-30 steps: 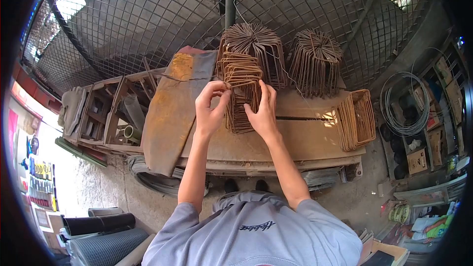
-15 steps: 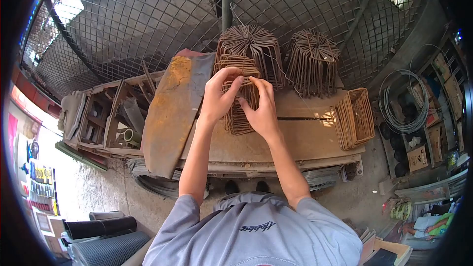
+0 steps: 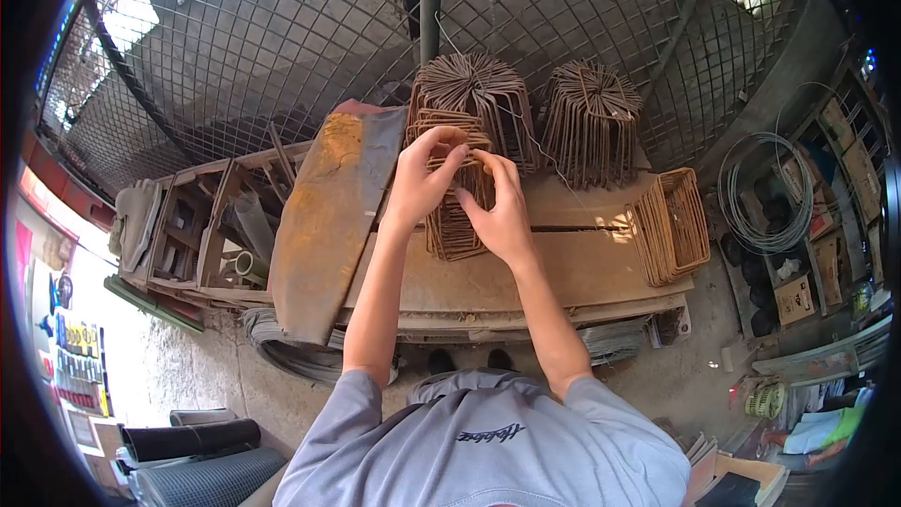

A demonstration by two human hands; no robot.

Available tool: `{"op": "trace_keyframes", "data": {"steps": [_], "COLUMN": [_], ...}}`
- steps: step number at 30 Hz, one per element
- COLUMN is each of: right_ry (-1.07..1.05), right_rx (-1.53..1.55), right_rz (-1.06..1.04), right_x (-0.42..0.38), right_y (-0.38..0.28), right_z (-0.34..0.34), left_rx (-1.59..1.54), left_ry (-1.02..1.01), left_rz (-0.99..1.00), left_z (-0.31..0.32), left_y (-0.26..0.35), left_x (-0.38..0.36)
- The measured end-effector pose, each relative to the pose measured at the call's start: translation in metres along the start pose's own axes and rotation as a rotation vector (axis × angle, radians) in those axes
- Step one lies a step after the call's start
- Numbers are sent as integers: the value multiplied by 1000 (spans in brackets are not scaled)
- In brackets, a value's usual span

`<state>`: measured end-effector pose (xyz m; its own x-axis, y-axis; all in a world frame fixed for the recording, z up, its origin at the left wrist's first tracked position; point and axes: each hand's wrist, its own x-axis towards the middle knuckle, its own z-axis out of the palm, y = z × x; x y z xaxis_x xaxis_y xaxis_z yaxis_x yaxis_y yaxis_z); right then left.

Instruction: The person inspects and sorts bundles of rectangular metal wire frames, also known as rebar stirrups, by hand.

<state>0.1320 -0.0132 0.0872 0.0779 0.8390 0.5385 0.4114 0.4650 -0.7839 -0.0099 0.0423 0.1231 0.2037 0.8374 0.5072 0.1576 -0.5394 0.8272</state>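
Note:
In the middle of the bench rises a pile of rusty, rectangular rebar stirrups (image 3: 457,233), with both of my hands at its upper part. My left hand (image 3: 424,178) curls its fingers and thumb around the bars at the near left side. Across from it, my right hand (image 3: 502,216) has bent fingers over the right edge of the same stirrups, thumb toward the middle. The exact contact of the fingertips is partly hidden. Behind stands a fanned bundle of stirrups (image 3: 474,80), with a second fanned bundle (image 3: 593,117) to its right.
More nested stirrups (image 3: 671,230) sit at the bench's right end. A bent, rusty metal sheet (image 3: 319,216) covers the left part of the wooden bench (image 3: 572,268). Wire mesh (image 3: 310,47) rises behind. Coiled wire (image 3: 770,192) hangs right; another person (image 3: 826,432) is at lower right.
My hands keep nearly the same hold and place on the stirrups. The whole view has shifted slightly, and the person at lower right has changed posture.

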Motion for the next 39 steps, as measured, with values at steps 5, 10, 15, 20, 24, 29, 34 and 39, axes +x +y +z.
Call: {"op": "trace_keyframes", "data": {"steps": [5, 10, 15, 20, 24, 29, 34, 39], "right_ry": [0, 17, 118, 168, 221, 216, 213, 229], "right_rx": [12, 68, 228, 415, 354, 61, 48, 34], "right_rz": [12, 46, 135, 252, 216, 104, 53, 17], "right_x": [0, 0, 6, 13, 19, 19, 10, 4], "right_y": [-1, 2, 9, 20, 32, 16, 6, 5], "right_z": [-1, 2, 3, -8, -19, -27, -18, -12], "left_rx": [-6, -3, -16, 4, 95, 238, 250, 665], "left_ry": [-6, -13, -23, 0, -9, -61, 23, -181], "left_rz": [3, 23, -19, -50, -2, 76, 142, 90], "left_z": [0, 1, -8, -19, -24, -23, -9, 21], "left_y": [0, -1, -9, -20, -23, -28, -36, -71], "left_x": [0, -1, -5, -14, -23, -23, 40, 123]}}
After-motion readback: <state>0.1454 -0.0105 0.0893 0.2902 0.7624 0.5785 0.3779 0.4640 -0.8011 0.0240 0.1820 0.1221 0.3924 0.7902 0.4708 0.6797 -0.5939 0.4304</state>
